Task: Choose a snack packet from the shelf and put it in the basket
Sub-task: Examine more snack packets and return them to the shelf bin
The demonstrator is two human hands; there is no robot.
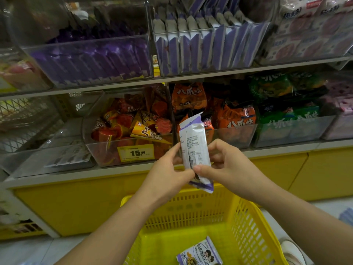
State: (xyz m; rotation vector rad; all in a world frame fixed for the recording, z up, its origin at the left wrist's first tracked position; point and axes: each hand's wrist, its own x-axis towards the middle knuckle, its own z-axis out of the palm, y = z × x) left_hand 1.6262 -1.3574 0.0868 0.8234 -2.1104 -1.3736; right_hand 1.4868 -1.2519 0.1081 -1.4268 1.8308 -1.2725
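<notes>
We are holding the packet [194, 142] upright in both hands, just above the far rim of the basket [248, 217]. Our left hand [168, 169] is pinching its left edge, and our right hand [227, 165] is curling thumb and fingers round its lower part, so neither hand is free. The packet's printed back is facing us, and its bottom seal is hanging over the basket's far wall, in front of the shelf [76, 176] beyond the basket. Another packet [200, 253] is already lying on the basket's floor, toward the near side. To do this step well, we are probably wanting to let one hand go, bring the packet back toward us until it is well inside the rim, lower it close to the floor beside the other packet, and only then loosen our fingers, rather than dropping it from the far edge where it could be slipping outside.
</notes>
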